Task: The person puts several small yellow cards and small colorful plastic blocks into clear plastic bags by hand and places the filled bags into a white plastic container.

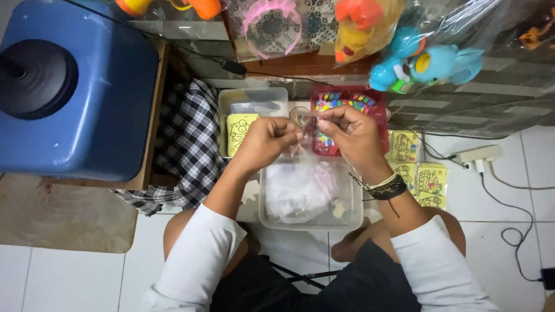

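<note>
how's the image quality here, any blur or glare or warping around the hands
Head view: light is dim and flat, with soft shadows. The left hand and right hand look slightly soft, and the small clear thing pinched between them is hard to make out. Glare streaks the plastic bags at top right. Wide-lens warping bends the floor tiles and the blue container near the edges.

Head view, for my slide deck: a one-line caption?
Left hand and right hand pinch a small clear bag above a clear plastic tub.
</note>
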